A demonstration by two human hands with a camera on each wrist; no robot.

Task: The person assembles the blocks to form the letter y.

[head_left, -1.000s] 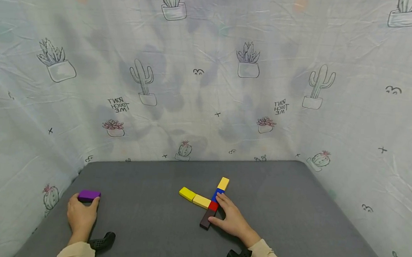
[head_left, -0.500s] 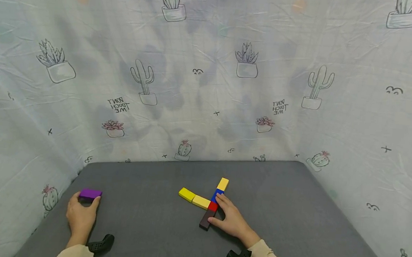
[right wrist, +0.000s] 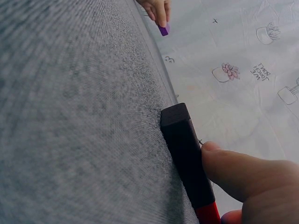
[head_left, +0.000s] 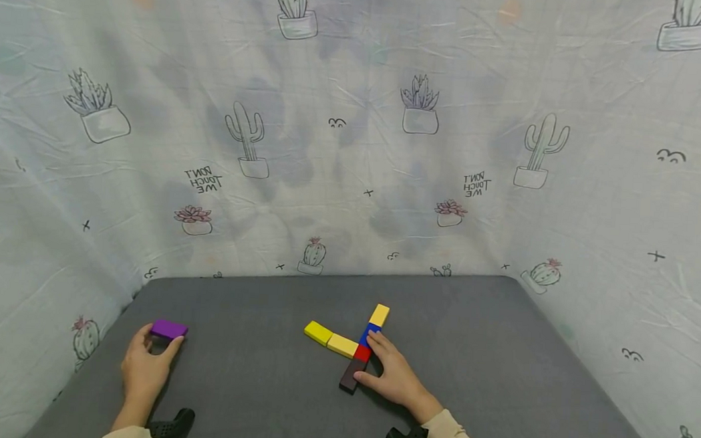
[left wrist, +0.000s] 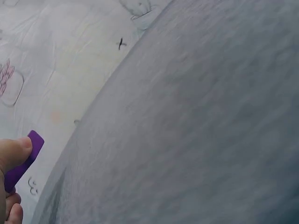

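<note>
At the left of the table, my left hand (head_left: 147,367) pinches a purple rectangular block (head_left: 169,330) between thumb and fingers. The left wrist view shows this purple block (left wrist: 23,163) tilted in the grip, with the thumb on it. At the centre, my right hand (head_left: 394,374) rests along a slanting row of blocks. Its thumb touches a dark brown block (right wrist: 184,154), and its fingertips lie at a blue block (head_left: 370,330). Between those two sits a red block (head_left: 363,353). A pale yellow block (head_left: 379,314) tops the row.
Another pale yellow block (head_left: 342,345) and a bright yellow block (head_left: 317,333) branch leftward from the row near the red block. The grey table (head_left: 244,387) ends at a cactus-print curtain (head_left: 342,151). Each wrist carries a black device (head_left: 174,425).
My left hand has moved slightly right and forward with the purple block, which has turned a little. My right hand and the joined blocks stay put.
</note>
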